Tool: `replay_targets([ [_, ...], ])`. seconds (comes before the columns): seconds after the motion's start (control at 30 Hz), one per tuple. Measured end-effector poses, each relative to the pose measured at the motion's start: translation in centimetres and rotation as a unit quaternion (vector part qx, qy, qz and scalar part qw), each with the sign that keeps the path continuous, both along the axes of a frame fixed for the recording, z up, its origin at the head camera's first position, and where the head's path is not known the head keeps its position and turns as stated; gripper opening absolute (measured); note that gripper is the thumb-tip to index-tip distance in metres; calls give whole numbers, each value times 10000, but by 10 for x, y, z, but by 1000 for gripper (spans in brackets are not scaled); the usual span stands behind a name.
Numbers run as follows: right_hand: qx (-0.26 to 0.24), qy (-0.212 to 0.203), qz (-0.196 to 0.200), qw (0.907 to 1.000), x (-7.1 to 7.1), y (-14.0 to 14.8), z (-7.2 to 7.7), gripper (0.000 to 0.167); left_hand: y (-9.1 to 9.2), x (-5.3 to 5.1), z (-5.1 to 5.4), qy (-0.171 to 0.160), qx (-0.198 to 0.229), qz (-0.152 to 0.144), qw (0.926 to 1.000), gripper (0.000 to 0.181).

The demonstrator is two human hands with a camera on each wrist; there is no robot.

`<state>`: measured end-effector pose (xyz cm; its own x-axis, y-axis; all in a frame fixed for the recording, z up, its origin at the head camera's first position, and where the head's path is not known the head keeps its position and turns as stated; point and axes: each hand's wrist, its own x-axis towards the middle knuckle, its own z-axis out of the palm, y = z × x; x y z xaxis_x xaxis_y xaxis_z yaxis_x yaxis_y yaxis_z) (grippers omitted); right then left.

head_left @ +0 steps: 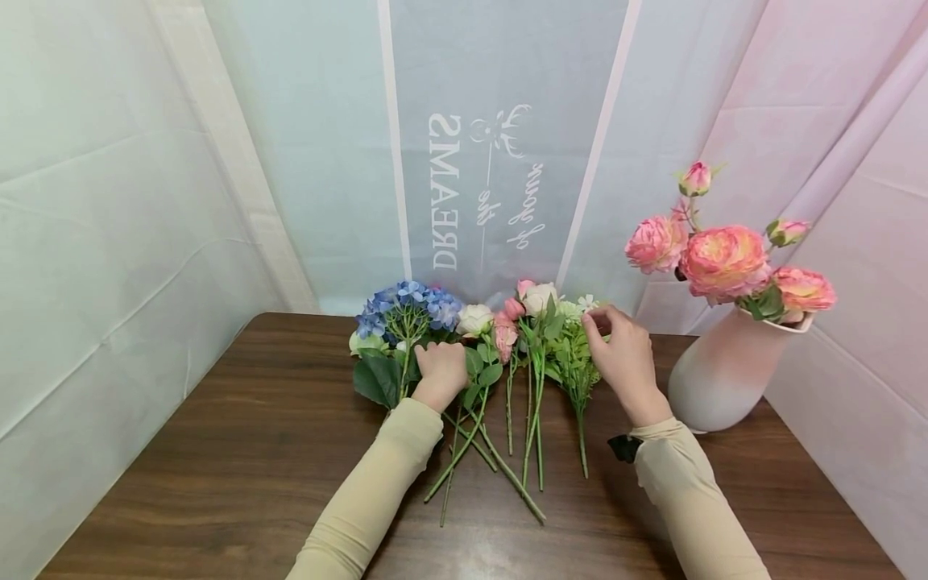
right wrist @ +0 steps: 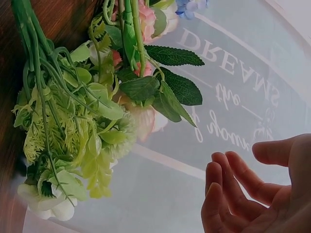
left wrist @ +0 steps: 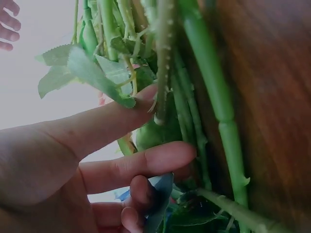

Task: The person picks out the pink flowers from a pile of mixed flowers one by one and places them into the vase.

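Note:
My left hand (head_left: 442, 372) is among the stems just below a blue hydrangea (head_left: 379, 316) on the brown table. In the left wrist view its thumb and index finger (left wrist: 167, 156) are apart amid green stems (left wrist: 232, 160), while other fingers bend beside a dark leaf (left wrist: 161, 201); no firm grip shows. My right hand (head_left: 622, 358) hovers beside a leafy green bunch with white flowers (head_left: 576, 362). Seen from the right wrist, its fingers curve loosely with nothing between them, apart from that bunch (right wrist: 92, 116). White roses (head_left: 474, 320) and pink flowers (head_left: 505, 334) lie between the hands.
A white-and-pink vase (head_left: 725, 383) holding pink-orange peonies (head_left: 725, 259) stands right of my right hand. Several bare stems (head_left: 532, 451) point toward me across the table (head_left: 239, 451). Behind the flowers rises a fabric backdrop (head_left: 333, 161) with printed lettering.

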<state>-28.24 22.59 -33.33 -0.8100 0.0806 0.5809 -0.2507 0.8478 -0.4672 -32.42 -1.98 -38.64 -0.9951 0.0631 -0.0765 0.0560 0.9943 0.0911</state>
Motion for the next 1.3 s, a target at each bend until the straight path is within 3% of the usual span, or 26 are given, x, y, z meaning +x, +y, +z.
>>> replay_targets([
  [0.33, -3, -57, 18, 10000, 0, 0, -1, 26, -5, -3, -1, -243, 395, 66, 9989, 43],
  [0.53, 7, -179, 45, 9998, 0, 0, -4, 25, -7, -3, 0, -302, 652, 51, 9974, 29],
  [0.93, 28, -207, 94, 9997, -1, 0, -3, 28, -8, -4, 6, 88, 1321, 92, 9912, 17],
  [1.17, 23, -210, 83, 9997, -1, 1, -2, 26, -7, -2, 14, 523, 1433, 106, 9882, 24],
  [1.3, 0, -245, 95, 9997, -2, 0, -2, 26, -8, -1, 18, 708, 1463, 28, 9867, 39],
])
